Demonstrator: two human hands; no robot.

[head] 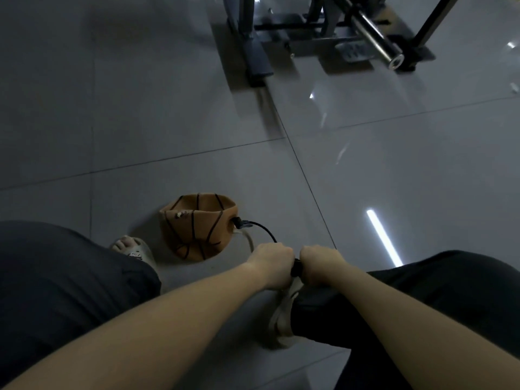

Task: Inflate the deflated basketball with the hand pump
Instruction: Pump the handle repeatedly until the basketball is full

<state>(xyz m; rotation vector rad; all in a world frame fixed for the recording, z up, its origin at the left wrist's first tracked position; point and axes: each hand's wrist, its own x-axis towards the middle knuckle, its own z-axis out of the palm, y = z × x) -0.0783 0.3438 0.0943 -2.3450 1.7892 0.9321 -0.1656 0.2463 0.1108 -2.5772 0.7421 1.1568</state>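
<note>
**Q:** Reading from the left, where does the ball lie?

**A:** The basketball (197, 226) sits on the tiled floor (168, 130), just right of a sandalled foot (132, 249). It is collapsed into a bowl, hollow side up. It lies ahead and to the left of both hands.

**Q:** How is it joined to the grip?

**A:** A black hose (263, 228) leaves a fitting on the ball's right edge, which points right. It arcs down and right and disappears behind the left hand (271, 266). That line is the axis that matters.

**Q:** And the hands?

**A:** The left hand, the nearer to the ball, and the right hand (320, 261) are each curled tight round the pump handle (297, 267). The handle's long axis runs left to right, and only a short black part shows between the fists. The barrel is hidden below them.

**Q:** What does the stroke depend on?

**A:** Probably on pushing straight down without tugging the hose. The ball is far from round, so the task looks barely begun.
</note>
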